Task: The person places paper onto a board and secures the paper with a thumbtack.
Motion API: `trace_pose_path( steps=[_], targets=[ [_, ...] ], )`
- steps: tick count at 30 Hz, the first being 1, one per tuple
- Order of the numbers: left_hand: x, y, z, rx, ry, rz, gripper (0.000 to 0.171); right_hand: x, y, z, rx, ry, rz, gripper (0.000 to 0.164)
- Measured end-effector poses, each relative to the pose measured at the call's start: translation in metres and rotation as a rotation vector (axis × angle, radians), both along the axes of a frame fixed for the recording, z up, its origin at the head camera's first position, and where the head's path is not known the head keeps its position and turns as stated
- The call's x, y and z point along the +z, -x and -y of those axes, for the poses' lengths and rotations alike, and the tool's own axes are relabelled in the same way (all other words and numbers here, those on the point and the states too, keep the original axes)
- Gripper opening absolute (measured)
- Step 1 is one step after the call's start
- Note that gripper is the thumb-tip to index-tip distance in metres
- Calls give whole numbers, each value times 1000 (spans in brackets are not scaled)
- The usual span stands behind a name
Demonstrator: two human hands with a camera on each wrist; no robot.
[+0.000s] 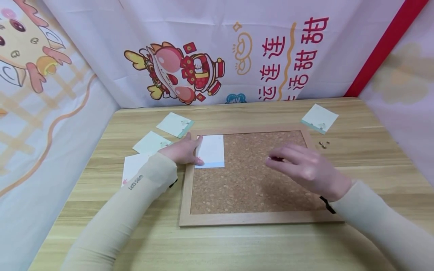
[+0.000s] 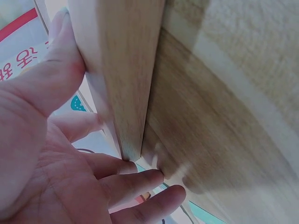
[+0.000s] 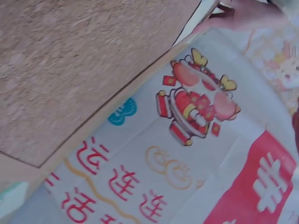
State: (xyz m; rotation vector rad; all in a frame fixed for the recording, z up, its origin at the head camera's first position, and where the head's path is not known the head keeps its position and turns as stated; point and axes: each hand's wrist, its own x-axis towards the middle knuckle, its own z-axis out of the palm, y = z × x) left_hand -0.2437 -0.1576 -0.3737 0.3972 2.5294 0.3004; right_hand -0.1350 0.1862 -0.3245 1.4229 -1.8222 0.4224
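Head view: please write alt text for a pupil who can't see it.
A person's left grip touches a white note at the upper left of a framed corkboard; the right grip hovers above it. Other notes and tiny pieces lie nearby on the wooden table.

**Left hand (image 1: 181, 150) spread, right hand (image 1: 303, 163) bent inward**

The left arm (image 1: 122, 214), in a pale sleeve, slants up from the bottom left of the head view to its hand, left of centre, thumb parted from index finger. In the left wrist view, the palm fills the lower left, thumb pointing up, other fingers reaching right. The right arm (image 1: 379, 222) enters at lower right; its hand is right of centre, fingers curved, fingertips close to the thumb.
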Motion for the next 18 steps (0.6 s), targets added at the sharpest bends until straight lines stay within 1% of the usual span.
trace_pose_path(
  steps=[3,7,10,13,18],
  targets=[
    [0,0,0,6,-4,3,100,3,-5,10,48,23,-89,27],
    [-1,1,1,-4,-11,4,99,9,-10,22,108,50,-215,24],
    [-2,1,3,-17,-16,0,99,13,-13,28,158,66,-291,22],
    [-2,1,3,-19,-15,-7,99,18,-15,33,215,87,-349,20],
    [-2,1,3,-28,-12,-15,99,25,-19,40,310,122,-418,18]
  ],
)
